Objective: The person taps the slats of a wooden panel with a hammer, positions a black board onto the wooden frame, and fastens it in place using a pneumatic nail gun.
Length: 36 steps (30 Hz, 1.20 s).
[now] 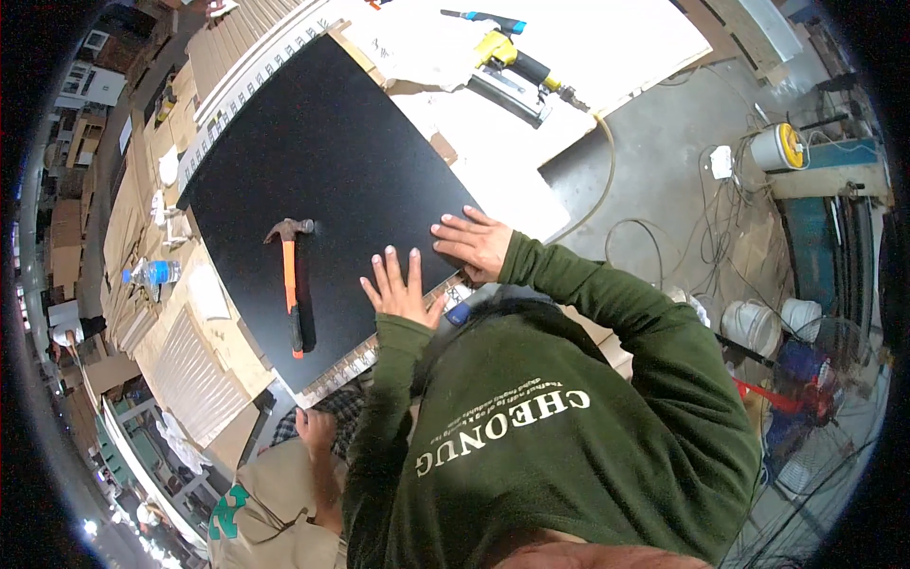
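A large black panel point(313, 152) lies flat on the worktable in front of me. My left hand point(402, 292) rests on its near edge, fingers spread and holding nothing. Close by, my right hand point(477, 247) lies flat at the panel's near right edge, also with fingers stretched out and nothing in it. On the panel, left of both hands, lies a claw hammer point(291, 284) with an orange and black handle, its head pointing away from me. Neither hand touches the hammer.
Beyond the panel, a yellow and black nail gun point(517, 71) with an air hose point(607, 171) lies on a white board point(626, 47). A water bottle point(152, 273) stands at the left. A co-worker in beige point(275, 503) is beside my left arm. Cables point(701, 218) cross the right-hand floor.
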Tool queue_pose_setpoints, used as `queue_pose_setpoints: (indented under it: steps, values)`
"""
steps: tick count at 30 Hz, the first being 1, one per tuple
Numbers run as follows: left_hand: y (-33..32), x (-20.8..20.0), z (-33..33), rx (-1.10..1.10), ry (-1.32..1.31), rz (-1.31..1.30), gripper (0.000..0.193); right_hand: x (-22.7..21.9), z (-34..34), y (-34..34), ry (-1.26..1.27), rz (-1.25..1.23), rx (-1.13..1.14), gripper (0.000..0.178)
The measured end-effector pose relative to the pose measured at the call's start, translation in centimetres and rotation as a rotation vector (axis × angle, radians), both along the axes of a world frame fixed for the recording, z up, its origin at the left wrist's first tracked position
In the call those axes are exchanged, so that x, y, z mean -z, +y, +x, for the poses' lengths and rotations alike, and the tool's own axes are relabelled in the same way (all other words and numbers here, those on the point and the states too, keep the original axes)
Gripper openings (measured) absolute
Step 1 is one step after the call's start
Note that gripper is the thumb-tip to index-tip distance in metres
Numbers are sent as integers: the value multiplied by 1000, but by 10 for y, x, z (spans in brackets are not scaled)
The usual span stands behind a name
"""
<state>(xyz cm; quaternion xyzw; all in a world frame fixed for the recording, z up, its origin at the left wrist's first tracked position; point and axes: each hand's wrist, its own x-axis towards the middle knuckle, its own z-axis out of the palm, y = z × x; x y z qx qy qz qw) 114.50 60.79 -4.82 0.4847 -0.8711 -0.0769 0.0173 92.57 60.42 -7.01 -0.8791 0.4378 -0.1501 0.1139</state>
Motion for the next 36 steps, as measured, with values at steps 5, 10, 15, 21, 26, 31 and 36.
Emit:
queue_pose_setpoints:
  steps: [5, 10, 15, 21, 26, 31, 36]
  values:
    - [-4, 6, -11, 47, 66, -87, 63, -4, 5, -4, -25, 61, 6, 58]
    - [-8, 12, -11, 83, 61, -147, 61, -9, 22, 3, -5, 56, 68, 64]
    - [-9, 4, 29, 165, 70, 30, 65, -5, 30, 4, 7, 41, 68, 63]
    - [-6, 17, 45, 240, 67, -74, 70, 6, 35, 3, -156, 10, -81, 49]
    - [-11, 19, 46, 223, 96, -10, 69, -3, 43, 3, -152, 101, 4, 50]
    - [-5, 11, 78, 138, 101, 6, 70, -3, 59, 2, -92, 86, -24, 53]
    - [-2, 9, 111, 69, 95, -14, 73, 2, 58, 1, -107, 68, -33, 53]
